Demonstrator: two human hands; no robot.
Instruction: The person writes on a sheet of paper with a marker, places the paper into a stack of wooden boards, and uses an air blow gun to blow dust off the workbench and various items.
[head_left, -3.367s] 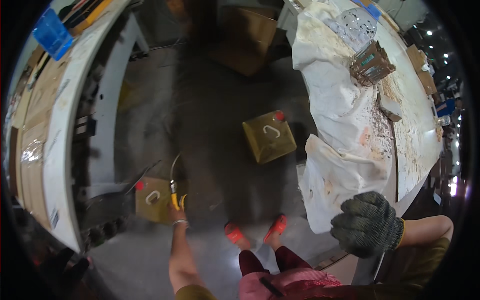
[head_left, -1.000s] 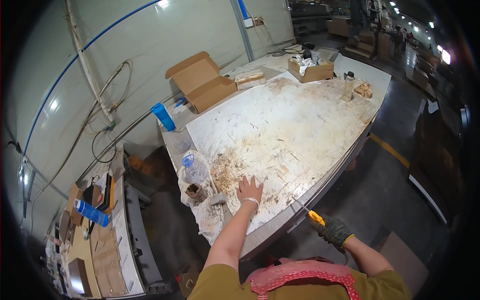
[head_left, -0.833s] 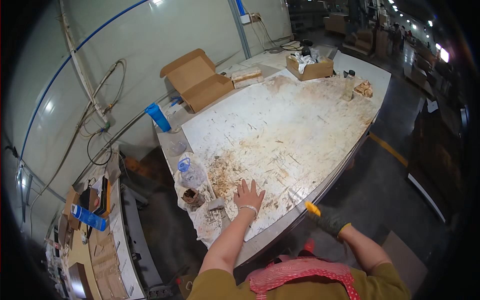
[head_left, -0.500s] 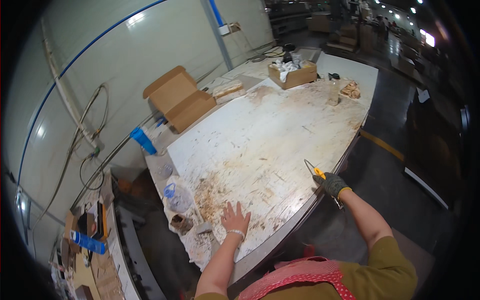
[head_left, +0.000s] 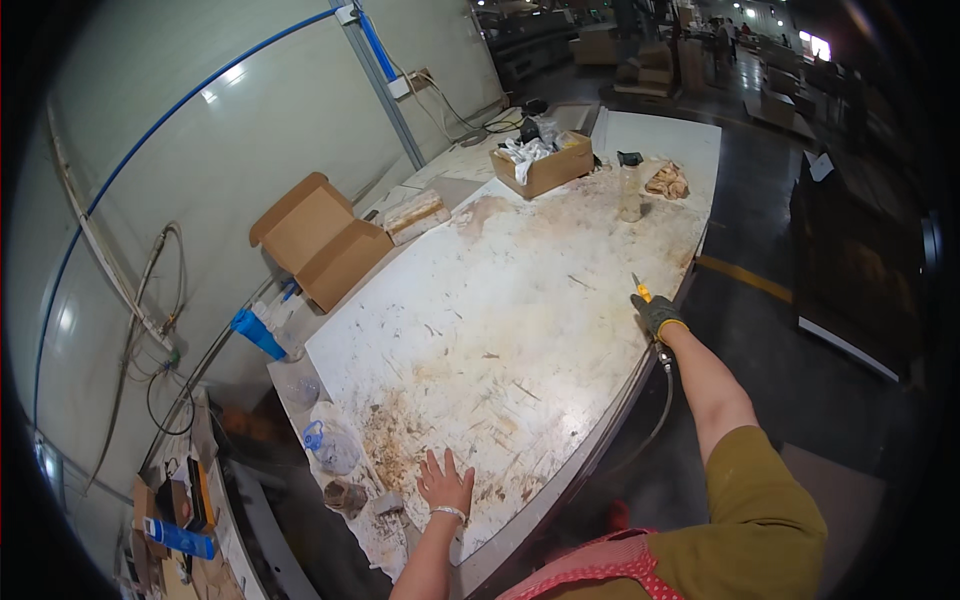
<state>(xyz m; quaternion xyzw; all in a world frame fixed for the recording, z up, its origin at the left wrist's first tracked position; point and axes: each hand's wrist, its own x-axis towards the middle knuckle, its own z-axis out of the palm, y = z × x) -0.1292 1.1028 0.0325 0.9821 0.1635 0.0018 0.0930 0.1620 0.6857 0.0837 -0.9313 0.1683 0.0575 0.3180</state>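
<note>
Gloved right hand [head_left: 660, 318], curled round the yellow air gun [head_left: 644, 293], is now farther up the worktop [head_left: 480, 320], likely reaching surface away from the debris [head_left: 388, 445]; nozzle aim unclear. Bare left hand [head_left: 446, 489] spreads flat, empty.

Illumination is uneven. The bench [head_left: 455, 345] is the brightest large surface; a glossy patch of glare lies along its near right part. The pale wall [head_left: 270, 140] at left is moderately lit and carries small white highlights. The floor [head_left: 745, 215] and the dark panel [head_left: 850, 270] at right are dim, and deep shadow fills the space beside the bench at near left. At far right, ceiling lamps [head_left: 750, 13] show as small points, and a bright opening [head_left: 816, 47] is overexposed.

Fisheye distortion bows the blue hose [head_left: 165, 115] and the edges of the bench. Black vignetting masks the corners. The left hand [head_left: 447, 487] and right hand [head_left: 657, 316] have legible outlines; the far background is soft, with fine detail unresolved.
</note>
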